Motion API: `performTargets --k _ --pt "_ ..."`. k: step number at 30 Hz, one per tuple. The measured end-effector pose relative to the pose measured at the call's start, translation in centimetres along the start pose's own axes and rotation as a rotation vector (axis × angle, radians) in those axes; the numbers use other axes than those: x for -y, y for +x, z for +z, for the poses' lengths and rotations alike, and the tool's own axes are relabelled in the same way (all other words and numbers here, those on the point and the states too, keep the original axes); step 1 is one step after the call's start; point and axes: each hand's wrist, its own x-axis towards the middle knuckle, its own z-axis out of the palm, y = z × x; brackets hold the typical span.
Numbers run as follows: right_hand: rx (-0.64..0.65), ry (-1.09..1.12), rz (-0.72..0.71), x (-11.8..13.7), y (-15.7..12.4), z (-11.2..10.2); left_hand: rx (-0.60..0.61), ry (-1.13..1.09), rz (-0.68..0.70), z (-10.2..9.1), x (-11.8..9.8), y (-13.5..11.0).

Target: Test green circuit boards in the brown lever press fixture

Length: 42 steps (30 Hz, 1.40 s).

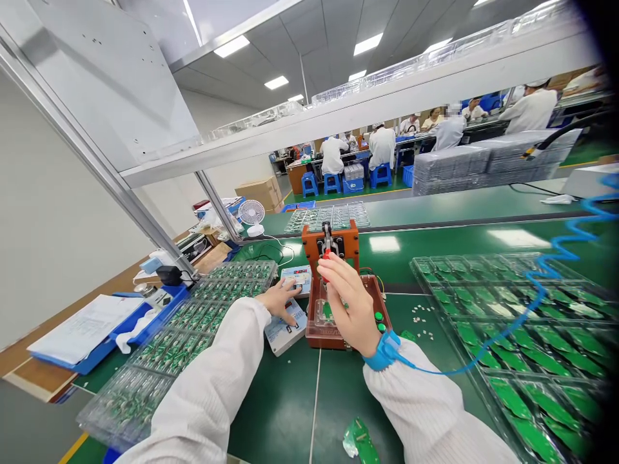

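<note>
"What's within your reach?"
"My left hand [281,301] is open, fingers spread over two pale instrument boxes [284,334]. My right hand [355,303] is raised at the red handle [325,255] of an orange fixture [310,241], fingers nearly straight; I cannot tell whether they grip it."
"Where's the fixture?"
"On the green bench [285,409], beside the boxes, between trays of circuit boards [512,397]."

An orange and brown press [310,248] with two pale boxes [276,339] beside it.
The press stands upright, with a red handle [325,259], partly hidden, and round green buttons [379,316] low on its right side. The boxes lie just left of it, one behind the other; the back one shows red lights [300,270].
</note>
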Motion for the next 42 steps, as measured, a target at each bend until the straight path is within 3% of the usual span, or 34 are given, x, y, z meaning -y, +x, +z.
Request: performTargets --k 10,16,38,42 --pt "0.007 -0.001 -0.009 -0.2 -0.1 -0.1 -0.015 -0.055 -0.008 -0.3 0.7 -1.0" --pt "-0.005 -0.021 -0.013 -0.1 0.0 -0.1 0.071 -0.070 -0.034 -0.2 1.8 -1.9" --pt "-0.013 -0.030 -0.005 0.2 0.0 -0.1 0.122 0.023 -0.088 -1.0 -0.3 -1.1" --pt "-0.006 -0.034 0.007 0.1 0.0 0.1 0.016 0.013 -0.092 -2.7 -1.5 -2.8"
